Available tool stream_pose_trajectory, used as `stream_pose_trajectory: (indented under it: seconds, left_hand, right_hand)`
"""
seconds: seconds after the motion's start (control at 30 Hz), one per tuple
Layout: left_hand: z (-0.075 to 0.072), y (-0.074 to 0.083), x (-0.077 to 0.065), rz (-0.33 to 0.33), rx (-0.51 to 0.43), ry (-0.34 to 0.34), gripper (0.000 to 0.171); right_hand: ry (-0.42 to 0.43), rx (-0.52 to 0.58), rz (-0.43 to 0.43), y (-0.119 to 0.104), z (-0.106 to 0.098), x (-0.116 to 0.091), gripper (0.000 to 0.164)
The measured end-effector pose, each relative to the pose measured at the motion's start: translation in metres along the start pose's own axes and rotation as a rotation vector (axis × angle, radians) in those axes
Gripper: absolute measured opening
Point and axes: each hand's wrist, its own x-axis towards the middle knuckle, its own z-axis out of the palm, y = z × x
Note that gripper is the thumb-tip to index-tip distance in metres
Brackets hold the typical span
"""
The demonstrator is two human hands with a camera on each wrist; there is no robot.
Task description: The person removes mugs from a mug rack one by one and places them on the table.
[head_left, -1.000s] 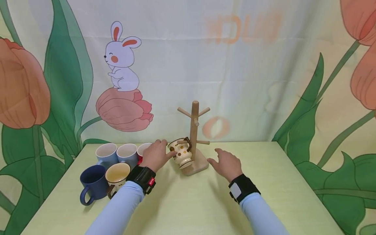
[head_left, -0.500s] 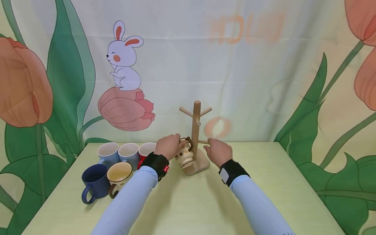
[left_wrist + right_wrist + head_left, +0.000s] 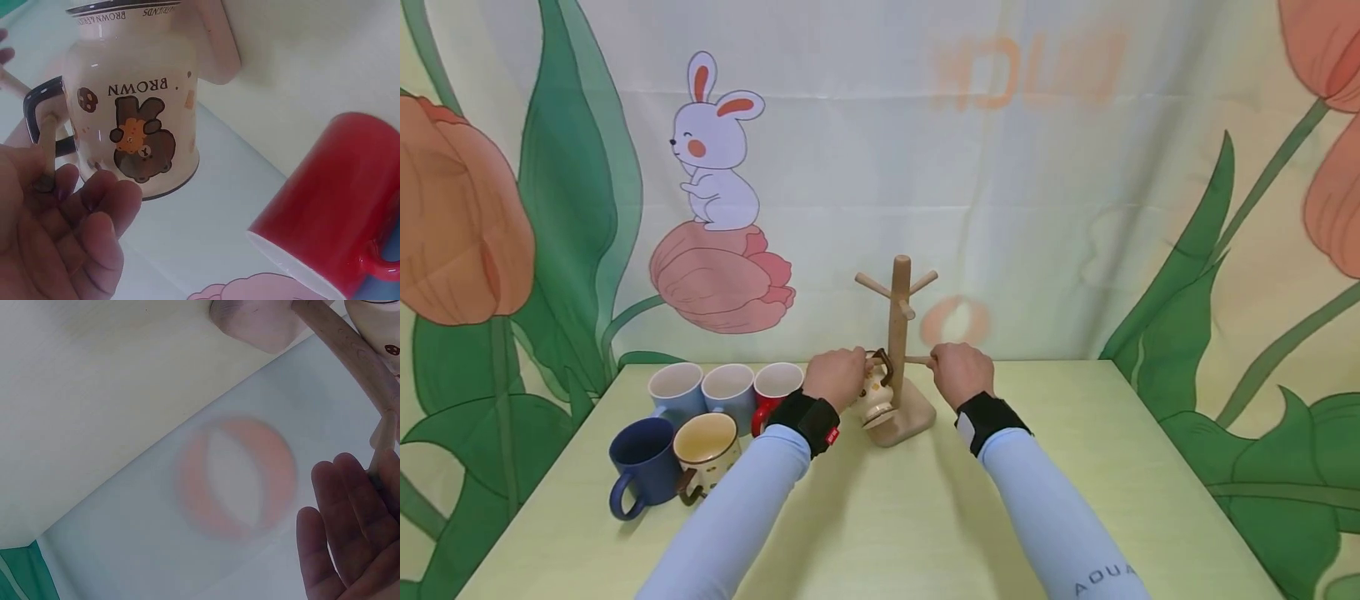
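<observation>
A wooden mug tree (image 3: 898, 333) stands on the table. From its lower left peg (image 3: 47, 147) a cream mug (image 3: 134, 81) with a bear print hangs by its dark brown handle, tilted with its mouth toward the left. My left hand (image 3: 835, 377) pinches the outer end of that peg, fingers curled beside the mug and partly covering it in the head view. On the opposite side, my right hand (image 3: 962, 372) holds the tip of the lower right peg (image 3: 917, 360). That peg's end is partly hidden by the fingers in the right wrist view.
On the left stand a navy mug (image 3: 642, 458), a second cream mug (image 3: 703, 467), two light blue mugs (image 3: 679, 406) and a red mug (image 3: 331, 200). The upper pegs (image 3: 872, 285) carry nothing. A printed curtain (image 3: 1037, 208) hangs behind the table.
My left hand has moved right from the mug's side to the left peg's end. My right hand has moved left and taken hold of the right peg. The mug still hangs there.
</observation>
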Motion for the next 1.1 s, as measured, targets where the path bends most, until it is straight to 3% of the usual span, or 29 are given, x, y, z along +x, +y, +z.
stream_pose_trajectory:
  seconds: [0.43,0.6,0.83,1.1]
  left_hand:
    - [-0.002,0.011,-0.007,0.008,-0.026,-0.036,0.027]
    - [-0.002,0.015,-0.01,0.016,0.013,-0.044,0.027]
    - [-0.003,0.027,-0.014,0.046,0.074,-0.005,0.03]
    - [-0.003,0.041,-0.015,0.037,0.106,0.058,0.03]
  right_hand:
    - [-0.005,0.01,0.039,0.004,0.002,0.004,0.012]
    - [-0.006,0.02,0.058,0.006,0.007,0.006,0.013]
    - [0.003,0.042,0.066,0.007,0.013,0.011,0.01]
    - [-0.01,0.044,0.052,0.007,0.015,0.014,0.011]
